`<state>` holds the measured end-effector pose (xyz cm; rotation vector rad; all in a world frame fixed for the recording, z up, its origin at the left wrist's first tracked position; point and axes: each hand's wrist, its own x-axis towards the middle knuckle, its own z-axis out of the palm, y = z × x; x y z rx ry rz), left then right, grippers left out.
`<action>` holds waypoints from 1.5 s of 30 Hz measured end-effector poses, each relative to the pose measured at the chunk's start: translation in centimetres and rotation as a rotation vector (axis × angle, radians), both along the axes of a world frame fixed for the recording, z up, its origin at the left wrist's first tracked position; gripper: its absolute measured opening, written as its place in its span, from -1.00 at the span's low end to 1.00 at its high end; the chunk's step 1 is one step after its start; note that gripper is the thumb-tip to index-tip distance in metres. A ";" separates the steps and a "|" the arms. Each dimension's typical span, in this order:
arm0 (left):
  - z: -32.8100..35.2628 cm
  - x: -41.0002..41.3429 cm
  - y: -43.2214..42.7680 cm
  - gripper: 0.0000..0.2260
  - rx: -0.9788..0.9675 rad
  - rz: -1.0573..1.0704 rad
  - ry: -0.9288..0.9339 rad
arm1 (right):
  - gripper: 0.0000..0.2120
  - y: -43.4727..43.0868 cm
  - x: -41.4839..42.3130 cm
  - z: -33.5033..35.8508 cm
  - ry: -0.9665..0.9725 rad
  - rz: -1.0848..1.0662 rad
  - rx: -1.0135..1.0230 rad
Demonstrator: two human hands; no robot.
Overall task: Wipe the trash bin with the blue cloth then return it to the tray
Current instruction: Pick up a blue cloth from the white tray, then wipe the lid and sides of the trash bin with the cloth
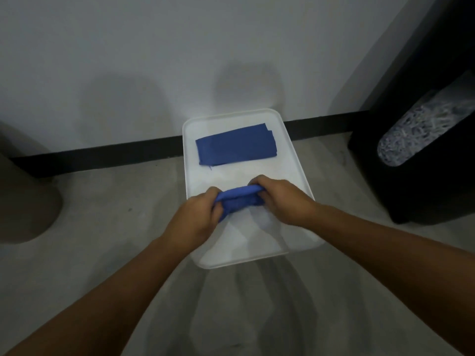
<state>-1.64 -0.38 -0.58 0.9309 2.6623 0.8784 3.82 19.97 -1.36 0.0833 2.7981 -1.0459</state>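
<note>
Both hands meet over the near half of a white tray [191, 160] that sits on the floor, and between them they pinch a bunched blue cloth [237, 199]. The left hand [198, 217] is closed around the cloth's end at 9 o'clock, fingers curled under it, while the right hand [279, 199] is closed over the end at 3 o'clock; the fabric sags in a roll between the two grips, low over the tray, though whether it touches the tray I cannot tell. Holding it at both ends looks like a way to keep the folds together, either for lifting it off or for laying it down neatly; which of the two cannot be told from this view. A second folded cloth [236, 145], flat and tidy, lies toward 12 o'clock on the tray, well apart from the hands. The trash bin [421, 160] stands at 3 o'clock of the tray, a dark body with a clear window showing what looks like shredded paper, within reach but untouched. The floor [108, 227] is pale grey concrete with faint marks. A plain light wall [154, 60] rises behind at 12 o'clock, edged by a black skirting strip [102, 155]. A brownish rounded object [25, 201], too cropped to identify, sits at 9 o'clock.
</note>
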 end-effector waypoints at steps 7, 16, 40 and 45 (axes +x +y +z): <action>5.2 -2.5 0.1 -0.87 0.317 0.255 -0.505 | -0.84 0.3 -2.1 4.5 -0.222 -0.039 -0.461; 12.9 -3.9 -1.0 -0.87 0.410 0.307 -0.598 | -0.73 0.6 -5.0 11.6 -0.419 0.101 -0.676; 18.7 -21.8 -33.3 -0.90 0.317 0.139 -0.820 | -0.66 -35.4 -20.3 15.7 -0.631 0.108 -0.959; 20.8 -26.1 -36.9 -0.85 0.355 0.113 -0.781 | -0.63 -40.5 -22.1 18.0 -0.513 -0.047 -1.077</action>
